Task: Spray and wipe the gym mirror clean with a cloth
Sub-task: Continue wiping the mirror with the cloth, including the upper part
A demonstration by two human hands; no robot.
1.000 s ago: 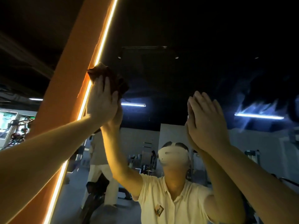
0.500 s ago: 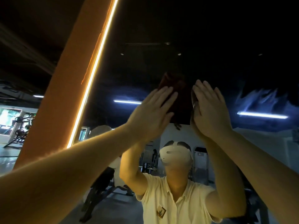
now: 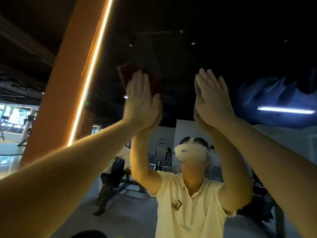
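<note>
Glass fills most of the view: the gym mirror (image 3: 214, 48) is dark across its upper part, where it reflects a black ceiling with small spot lights, and paler below, where it reflects a grey floor. Both hands are raised flat against it. The left hand (image 3: 140, 98) lies with fingers straight and together, palm pressing a dark red cloth (image 3: 127, 74) onto the mirror; the cloth pokes out above and to the left of the fingertips, and the hand pins it rather than clutching it. The right hand (image 3: 212, 100) is spread open with nothing in it, palm on the bare mirror well to the right of the cloth, meeting its own reflection at the glass. Left of the cloth, an orange pillar (image 3: 61, 86) edges the mirror, and a glowing light strip (image 3: 89, 73) runs up the seam between pillar and glass, leaning to the right in this wide view. Right of the cloth and past the right hand, a long white tube light (image 3: 284, 109) shows in the reflection amid bluish smears on the glass. Below the cloth the mirror shows the person in a pale yellow polo shirt (image 3: 188, 208) and white headset (image 3: 191, 152), with a dark weight bench (image 3: 116, 182) on the floor. Left of the pillar, gym machines (image 3: 10, 121) stand in a bright area.
</note>
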